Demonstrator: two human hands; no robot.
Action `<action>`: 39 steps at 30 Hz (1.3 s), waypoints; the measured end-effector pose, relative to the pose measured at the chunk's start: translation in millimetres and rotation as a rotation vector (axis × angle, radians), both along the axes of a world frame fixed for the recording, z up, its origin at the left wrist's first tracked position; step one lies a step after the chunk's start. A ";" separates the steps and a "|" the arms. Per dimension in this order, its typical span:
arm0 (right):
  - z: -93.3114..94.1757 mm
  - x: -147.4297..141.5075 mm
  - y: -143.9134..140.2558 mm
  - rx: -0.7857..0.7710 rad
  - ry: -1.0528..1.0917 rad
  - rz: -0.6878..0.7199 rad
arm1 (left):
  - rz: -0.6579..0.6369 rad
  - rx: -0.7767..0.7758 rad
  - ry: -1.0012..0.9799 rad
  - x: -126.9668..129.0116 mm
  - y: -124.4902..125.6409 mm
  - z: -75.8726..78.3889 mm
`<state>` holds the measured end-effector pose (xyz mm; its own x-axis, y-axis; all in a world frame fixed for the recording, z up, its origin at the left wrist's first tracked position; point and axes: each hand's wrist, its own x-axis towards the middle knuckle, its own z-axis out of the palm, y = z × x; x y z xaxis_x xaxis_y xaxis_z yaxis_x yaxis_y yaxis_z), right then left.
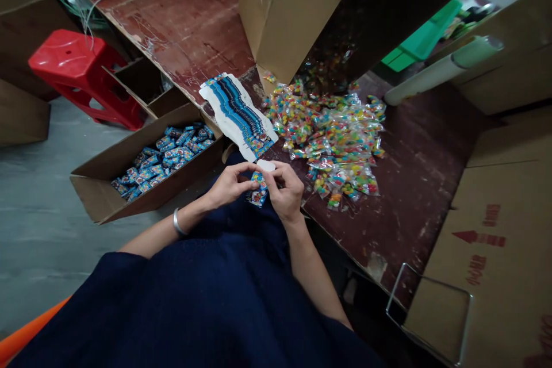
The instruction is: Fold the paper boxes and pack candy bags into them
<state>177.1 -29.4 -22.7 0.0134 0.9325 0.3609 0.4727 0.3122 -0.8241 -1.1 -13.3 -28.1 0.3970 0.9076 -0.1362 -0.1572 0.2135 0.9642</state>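
Close to my body, at the table's front edge, my left hand (235, 185) and my right hand (284, 188) both grip a small blue printed candy box (259, 190). A white flap (266, 166) stands up at its top, by my right thumb. Just beyond my hands lies a fanned row of flat blue printed cartons (239, 112) with white edges. Right of them is a heap of clear bags of colourful candies (332, 138). To the left, an open cardboard box (150, 167) holds many small blue boxes.
A red plastic stool (81, 69) stands on the floor at left. A tall cardboard carton (288, 11) rises behind the candy bags. A white roll (444, 72) lies at the right, near a green bin (425, 34). A metal wire frame (431, 282) juts up at lower right.
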 end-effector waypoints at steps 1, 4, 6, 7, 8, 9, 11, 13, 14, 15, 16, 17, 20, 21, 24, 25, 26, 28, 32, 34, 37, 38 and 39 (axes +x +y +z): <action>-1.0 -2.4 -1.0 -0.021 0.057 -0.015 | 0.018 0.011 -0.015 0.8 0.5 0.0; -2.8 -10.4 -4.1 -0.078 0.250 -0.077 | 0.079 0.018 -0.084 3.0 2.0 -0.4; -0.8 -14.0 -4.8 -0.105 0.342 -0.084 | 0.103 -0.006 -0.113 3.7 2.2 -0.6; 1.3 -14.8 -4.4 -0.122 0.362 -0.068 | 0.111 -0.014 -0.117 3.6 1.9 -0.4; 3.8 -14.8 -3.5 -0.144 0.369 -0.045 | 0.119 -0.014 -0.111 3.4 1.5 -0.1; 6.5 -14.2 -2.1 -0.168 0.373 -0.023 | 0.130 -0.006 -0.094 2.8 0.9 0.4; 11.3 -11.4 1.8 -0.233 0.384 0.001 | 0.145 0.026 -0.034 1.4 -0.2 1.9; 13.8 -6.9 6.8 -0.304 0.393 0.003 | 0.147 0.067 0.038 -0.1 -1.0 3.6; 14.0 -4.2 9.5 -0.334 0.386 0.009 | 0.143 0.087 0.066 -0.8 -1.3 4.2; 13.7 -1.4 12.2 -0.358 0.376 0.015 | 0.134 0.105 0.084 -1.4 -1.5 4.6; 13.1 1.2 14.7 -0.375 0.368 0.022 | 0.122 0.119 0.091 -2.0 -1.6 4.8; 12.4 3.6 17.0 -0.388 0.366 0.030 | 0.109 0.131 0.089 -2.4 -1.7 4.8; 11.2 7.5 21.1 -0.406 0.368 0.057 | 0.073 0.133 0.051 -3.8 -2.1 3.9; 11.5 7.5 21.2 -0.391 0.356 0.064 | 0.062 0.121 0.035 -4.3 -2.2 3.5; 13.2 4.6 17.7 -0.295 0.283 0.083 | 0.048 0.077 0.001 -6.2 -2.6 3.0; 13.4 3.2 15.4 -0.269 0.263 0.092 | 0.055 0.069 0.000 -6.8 -2.7 2.9; 13.0 2.0 13.0 -0.253 0.255 0.105 | 0.067 0.068 0.004 -7.3 -2.8 2.6; 10.7 0.4 7.8 -0.254 0.261 0.138 | 0.090 0.073 0.020 -8.1 -3.1 1.6; 5.4 1.2 1.9 -0.309 0.266 0.213 | 0.088 0.095 0.044 -10.7 -3.3 -1.3; 6.3 2.5 2.9 -0.329 0.276 0.249 | 0.072 0.167 0.076 -13.7 -2.4 0.3; 12.3 4.3 8.5 -0.340 0.357 0.248 | 0.045 0.411 0.182 -20.1 1.2 9.7; 14.9 4.9 10.9 -0.352 0.381 0.250 | 0.029 0.490 0.213 -22.4 2.7 13.9; 17.5 5.8 13.3 -0.370 0.396 0.264 | 0.006 0.549 0.233 -24.6 4.1 18.1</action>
